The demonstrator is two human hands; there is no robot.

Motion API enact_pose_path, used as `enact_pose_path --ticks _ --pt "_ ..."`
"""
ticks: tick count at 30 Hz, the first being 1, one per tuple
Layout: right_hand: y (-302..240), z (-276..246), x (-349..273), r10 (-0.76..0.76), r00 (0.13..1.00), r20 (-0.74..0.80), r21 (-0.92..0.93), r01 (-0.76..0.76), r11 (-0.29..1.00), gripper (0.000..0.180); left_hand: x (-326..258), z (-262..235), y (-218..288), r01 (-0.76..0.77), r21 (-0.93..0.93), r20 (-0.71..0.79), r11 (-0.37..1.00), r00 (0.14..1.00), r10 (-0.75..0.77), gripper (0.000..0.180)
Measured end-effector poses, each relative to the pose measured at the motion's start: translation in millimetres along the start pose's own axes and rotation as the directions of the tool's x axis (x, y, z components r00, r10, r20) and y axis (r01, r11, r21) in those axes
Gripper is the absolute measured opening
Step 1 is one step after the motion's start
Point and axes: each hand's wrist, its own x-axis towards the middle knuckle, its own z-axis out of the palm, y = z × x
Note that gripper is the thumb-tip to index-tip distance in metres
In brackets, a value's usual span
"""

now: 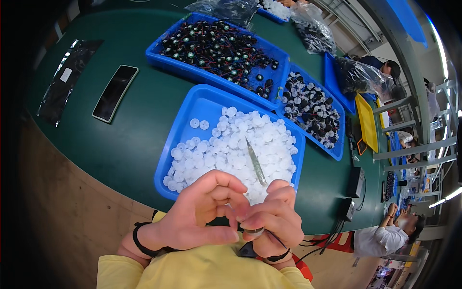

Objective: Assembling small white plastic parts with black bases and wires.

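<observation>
Unreadable white label (66, 74) well left of fingers (224, 179)

Small round part (254, 232) in the right hand (275, 224), mostly hidden, its kind unclear.

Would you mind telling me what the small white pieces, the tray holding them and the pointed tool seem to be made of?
Small white pieces: probably molded plastic, as they look translucent with a milky finish.
Tray: likely plastic, smooth and evenly blue with rounded corners.
Pointed tool: perhaps metal, given its slim taper, but its mottled grey-green surface leaves that open.
</observation>
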Motion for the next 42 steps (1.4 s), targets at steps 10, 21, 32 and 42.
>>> enact_pose_path --ticks 10,21,32,42 --pt "3 3 0 0.003 1.0 -0.009 -0.002 -0.003 1.0 0.03 2 -3 -3 0.147 -0.157 0.063 0.977 0.988 -0.138 0.049" --pt "4 -4 8 -0.065 0.997 0.045 -0.1 0.069 0.993 0.035 4 -11 -12 0.131 -0.197 0.029 0.972 0.991 -0.128 0.048" --pt "5 4 -7 -0.097 0.99 -0.104 -0.016 0.096 0.995 0.033 6 0 -9 0.163 -0.09 0.011 0.982 0.987 -0.163 0.045" --pt "9 -11 -7 -0.032 0.999 -0.03 -0.032 0.031 0.999 0.032 12 -10 -21 0.147 -0.186 0.166 0.971 0.979 -0.116 0.047"
